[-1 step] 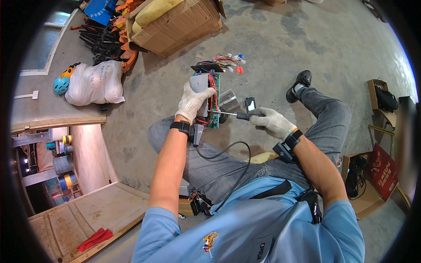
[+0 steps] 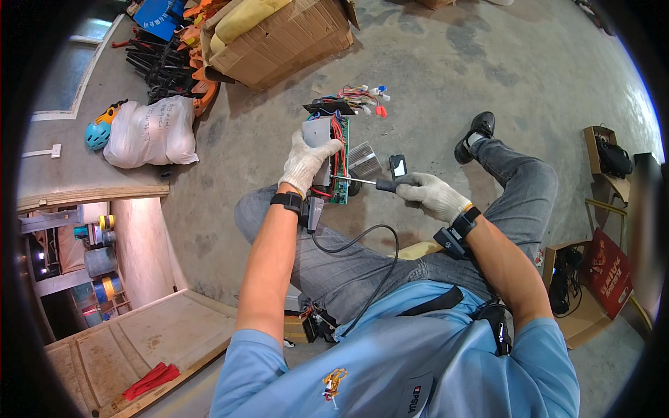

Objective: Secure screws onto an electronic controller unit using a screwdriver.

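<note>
In its white knit glove, my left hand (image 2: 306, 161) is wrapped round an opened electronic controller (image 2: 317, 132) with a grey metal face. Red and blue wires and a green circuit board (image 2: 343, 192) show along its right side. My right hand (image 2: 435, 195), gloved too, grips the dark handle of a screwdriver (image 2: 385, 185). Its shaft points left, and the tip meets the circuit board's edge; the exact contact is too small to make out. A black end plate (image 2: 327, 108) and a bundle of wires with coloured connectors (image 2: 366, 99) lie beyond the controller. Beside it is a finned metal heat sink (image 2: 364, 160).
A small black-and-white part (image 2: 397, 166) rests on the concrete floor near my right hand. A large cardboard box (image 2: 286, 45) stands far ahead, a white sack (image 2: 155, 132) and blue helmet (image 2: 98, 135) to the left. Cardboard boxes (image 2: 582, 327) with black cables sit at right.
</note>
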`<state>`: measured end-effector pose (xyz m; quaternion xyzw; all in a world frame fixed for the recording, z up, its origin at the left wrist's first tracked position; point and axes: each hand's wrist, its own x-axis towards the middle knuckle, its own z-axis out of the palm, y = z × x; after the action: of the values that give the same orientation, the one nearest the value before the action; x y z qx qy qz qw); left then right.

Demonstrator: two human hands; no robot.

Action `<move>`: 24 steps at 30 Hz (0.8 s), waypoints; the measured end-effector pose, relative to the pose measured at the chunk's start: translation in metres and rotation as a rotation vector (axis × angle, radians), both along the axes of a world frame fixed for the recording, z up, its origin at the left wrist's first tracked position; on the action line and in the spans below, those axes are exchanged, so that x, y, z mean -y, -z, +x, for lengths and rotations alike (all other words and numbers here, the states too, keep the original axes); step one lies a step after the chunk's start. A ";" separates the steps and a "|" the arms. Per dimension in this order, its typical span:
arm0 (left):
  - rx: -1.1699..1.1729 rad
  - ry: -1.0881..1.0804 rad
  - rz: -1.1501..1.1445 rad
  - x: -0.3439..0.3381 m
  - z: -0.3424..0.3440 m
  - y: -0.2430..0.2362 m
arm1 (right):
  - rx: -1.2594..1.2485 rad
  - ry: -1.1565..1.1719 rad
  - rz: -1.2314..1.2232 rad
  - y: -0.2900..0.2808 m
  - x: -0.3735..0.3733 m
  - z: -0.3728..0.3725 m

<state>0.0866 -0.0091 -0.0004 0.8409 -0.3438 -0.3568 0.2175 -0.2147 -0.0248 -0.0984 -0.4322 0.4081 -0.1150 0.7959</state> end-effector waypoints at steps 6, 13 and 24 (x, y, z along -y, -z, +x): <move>0.005 -0.028 0.007 -0.002 0.000 -0.001 | 0.007 -0.126 0.074 -0.023 -0.001 -0.002; -0.015 -0.028 -0.021 0.000 0.000 0.001 | -0.044 0.057 0.090 -0.018 0.004 0.001; -0.015 -0.063 -0.045 0.000 -0.003 -0.002 | -0.049 -0.036 0.011 -0.011 -0.001 0.002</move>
<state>0.0836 -0.0094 0.0019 0.8436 -0.3234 -0.3482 0.2500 -0.2129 -0.0237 -0.0875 -0.4379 0.4201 -0.0880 0.7899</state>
